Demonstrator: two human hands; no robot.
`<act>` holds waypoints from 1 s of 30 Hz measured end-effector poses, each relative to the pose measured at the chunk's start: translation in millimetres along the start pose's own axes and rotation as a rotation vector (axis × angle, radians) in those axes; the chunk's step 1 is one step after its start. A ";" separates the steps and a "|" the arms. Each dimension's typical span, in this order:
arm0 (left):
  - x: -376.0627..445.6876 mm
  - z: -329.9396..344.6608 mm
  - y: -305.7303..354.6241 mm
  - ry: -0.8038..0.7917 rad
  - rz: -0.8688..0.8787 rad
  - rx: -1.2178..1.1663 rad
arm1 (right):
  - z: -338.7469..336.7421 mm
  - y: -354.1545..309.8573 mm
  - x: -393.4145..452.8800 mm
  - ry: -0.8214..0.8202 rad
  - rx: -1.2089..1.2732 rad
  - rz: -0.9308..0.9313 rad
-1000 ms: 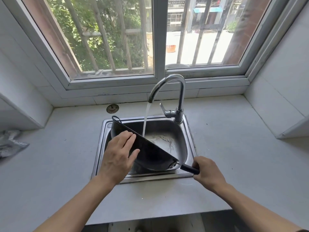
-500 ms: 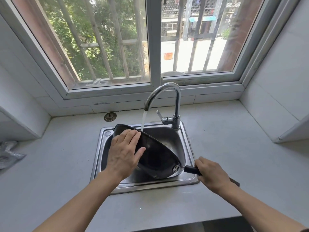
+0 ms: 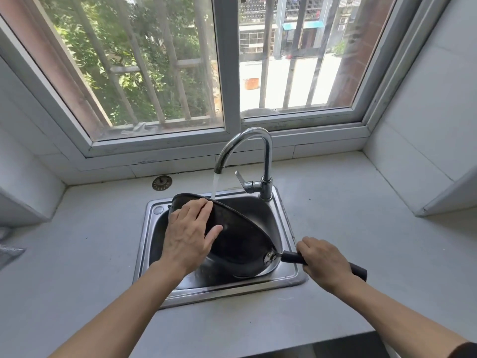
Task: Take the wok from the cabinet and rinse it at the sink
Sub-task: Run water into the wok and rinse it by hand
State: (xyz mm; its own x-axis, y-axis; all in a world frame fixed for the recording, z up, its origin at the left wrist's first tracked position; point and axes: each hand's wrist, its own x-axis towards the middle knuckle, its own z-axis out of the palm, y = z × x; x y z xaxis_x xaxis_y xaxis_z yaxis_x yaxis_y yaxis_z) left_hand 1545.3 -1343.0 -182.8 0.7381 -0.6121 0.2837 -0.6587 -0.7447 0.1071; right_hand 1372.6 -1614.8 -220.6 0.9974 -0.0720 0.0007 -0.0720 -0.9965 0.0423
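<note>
A black wok [image 3: 240, 244] is held tilted on its side inside the steel sink [image 3: 286, 276], its dark underside turned toward me. My right hand [image 3: 324, 262] is wrapped around the wok's black handle at the sink's right rim. My left hand [image 3: 189, 233] lies flat on the wok's underside with fingers spread up to its upper rim. Water runs from the curved chrome faucet [image 3: 254, 161] and strikes the wok's upper edge just past my left fingertips. The wok's inside is hidden.
A round metal drain strainer [image 3: 161, 182] lies on the grey counter behind the sink's left corner. White tiled walls close in both sides. A crumpled plastic bag [image 3: 10, 250] sits at the far left edge. A barred window fills the back.
The wok has turned over so that its underside faces me, and its far rim has risen under the stream. My left hand slid up the underside. The view dipped lower.
</note>
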 end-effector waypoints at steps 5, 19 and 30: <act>10.3 8.8 -3.2 -0.011 -0.016 0.030 | -0.2 4.0 11.0 0.002 -0.043 0.027; 46.7 18.3 10.0 -0.046 -0.024 0.004 | 15.3 36.4 21.9 -0.054 0.117 0.068; 63.2 19.3 -15.7 -0.150 -0.066 -0.020 | 5.8 53.0 48.2 -0.144 0.158 -0.035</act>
State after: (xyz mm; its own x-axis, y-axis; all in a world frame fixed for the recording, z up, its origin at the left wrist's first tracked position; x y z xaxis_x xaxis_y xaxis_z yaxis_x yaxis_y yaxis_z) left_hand 1605.1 -1375.1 -185.0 0.7922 -0.5963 0.1299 -0.6100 -0.7799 0.1401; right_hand 1416.9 -1671.4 -224.1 0.9895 -0.0313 -0.1409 -0.0480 -0.9920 -0.1169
